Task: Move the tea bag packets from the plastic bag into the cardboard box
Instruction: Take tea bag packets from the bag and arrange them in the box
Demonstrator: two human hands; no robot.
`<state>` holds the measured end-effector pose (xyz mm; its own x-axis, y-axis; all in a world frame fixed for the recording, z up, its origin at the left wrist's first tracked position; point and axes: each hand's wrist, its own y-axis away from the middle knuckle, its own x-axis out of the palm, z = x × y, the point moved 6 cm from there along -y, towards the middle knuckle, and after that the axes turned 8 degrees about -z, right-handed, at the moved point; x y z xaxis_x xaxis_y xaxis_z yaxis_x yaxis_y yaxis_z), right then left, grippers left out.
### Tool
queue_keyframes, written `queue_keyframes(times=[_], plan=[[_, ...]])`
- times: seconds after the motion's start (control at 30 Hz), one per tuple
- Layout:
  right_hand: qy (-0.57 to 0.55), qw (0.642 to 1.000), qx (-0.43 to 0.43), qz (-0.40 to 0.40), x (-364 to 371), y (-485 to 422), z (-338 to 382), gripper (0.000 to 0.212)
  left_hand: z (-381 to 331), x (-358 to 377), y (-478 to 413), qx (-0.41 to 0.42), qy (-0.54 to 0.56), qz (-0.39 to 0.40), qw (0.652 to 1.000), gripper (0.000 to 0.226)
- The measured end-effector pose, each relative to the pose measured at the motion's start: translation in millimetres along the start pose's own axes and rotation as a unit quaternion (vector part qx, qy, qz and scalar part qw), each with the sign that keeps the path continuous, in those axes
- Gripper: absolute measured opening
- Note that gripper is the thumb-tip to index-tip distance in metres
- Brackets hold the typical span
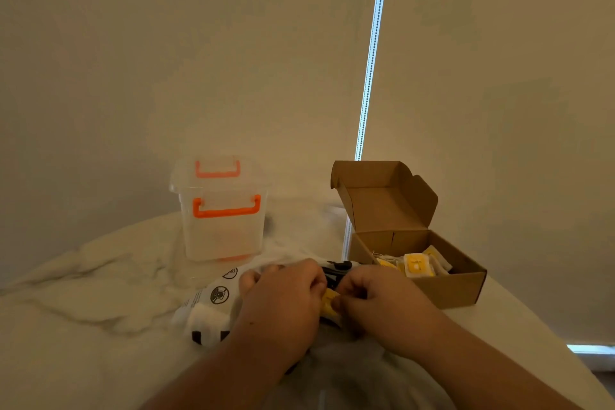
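Note:
A white plastic bag [213, 306] with black printed symbols lies on the table in front of me. My left hand [283, 303] grips the bag's opening with curled fingers. My right hand [372, 299] pinches a yellow tea bag packet [328, 303] at the bag's mouth, between the two hands. To the right stands an open brown cardboard box [456, 289] with its lid flipped up. Several yellow and white tea bag packets [416, 264] lie inside it.
A clear plastic container [221, 230] with orange handles stands behind the bag at the left. The white marbled table [83, 309] has a curved far edge. A beaded blind cord [371, 60] hangs behind the box against the closed blind.

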<state>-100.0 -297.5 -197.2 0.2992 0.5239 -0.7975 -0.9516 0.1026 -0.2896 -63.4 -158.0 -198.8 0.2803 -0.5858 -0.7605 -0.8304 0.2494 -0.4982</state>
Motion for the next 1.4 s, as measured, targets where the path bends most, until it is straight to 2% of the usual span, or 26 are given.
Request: queue_keyframes(times=[0.13, 0.2, 0.33, 0.43, 0.57, 0.67, 0.8, 0.9, 1.0, 1.07, 1.23, 1.33, 1.4], plan=[[-0.074, 0.994, 0.002, -0.077, -15.4, -1.5, -3.8, 0.010, 0.4, -6.1, -1.1, 0.009, 0.022, -0.040, 0.999, 0.024], [-0.140, 0.983, 0.012, -0.119, -32.4, -0.4, -7.7, 0.006, 0.5, -6.0, -1.5, 0.024, -0.019, -0.022, 0.999, 0.028], [-0.201, 0.940, 0.070, -0.265, -88.4, -4.5, -38.3, 0.006, 2.6, 3.3, 3.2, 0.042, -0.088, 0.035, 0.995, 0.052], [-0.107, 0.929, 0.131, -0.330, -120.2, -13.5, -81.6, 0.009, 2.4, 6.0, 4.8, 0.046, -0.117, 0.043, 0.991, 0.061], [0.068, 0.949, 0.177, -0.252, -110.4, -30.9, -122.9, 0.015, 2.4, 4.5, 6.1, 0.039, -0.116, 0.040, 0.992, 0.063], [0.194, 0.939, 0.172, -0.227, -99.8, -37.9, -135.4, 0.025, 2.5, 1.8, 6.3, 0.032, -0.114, 0.038, 0.992, 0.066], [0.125, 0.947, 0.116, -0.272, -98.5, -35.1, -113.4, 0.023, 4.3, 2.7, 4.7, 0.023, -0.125, 0.045, 0.991, 0.079], [0.051, 0.949, 0.001, -0.312, -97.9, -24.0, -66.6, 0.022, 6.6, 3.3, 3.3, 0.020, -0.131, 0.041, 0.990, 0.088], [-0.023, 0.932, -0.142, -0.333, -94.0, 4.4, 0.2, 0.014, 7.3, 1.7, 1.1, 0.024, -0.129, 0.033, 0.991, 0.088], [-0.036, 0.926, -0.221, -0.304, -81.0, 21.4, 34.6, 0.013, 7.2, 1.3, -1.7, 0.016, -0.117, 0.031, 0.992, 0.087], [0.075, 0.943, -0.224, -0.233, -39.3, 24.6, 52.1, 0.014, 6.9, 1.4, -5.1, 0.009, -0.086, -0.002, 0.996, 0.080], [0.105, 0.942, -0.301, -0.107, -21.7, 21.6, 64.8, 0.017, 8.7, 1.2, -6.0, 0.020, -0.079, 0.015, 0.997, 0.086], [0.137, 0.948, -0.285, -0.030, -12.2, 19.7, 67.8, 0.023, 9.0, 1.6, -6.7, 0.024, -0.087, 0.037, 0.995, 0.093]])
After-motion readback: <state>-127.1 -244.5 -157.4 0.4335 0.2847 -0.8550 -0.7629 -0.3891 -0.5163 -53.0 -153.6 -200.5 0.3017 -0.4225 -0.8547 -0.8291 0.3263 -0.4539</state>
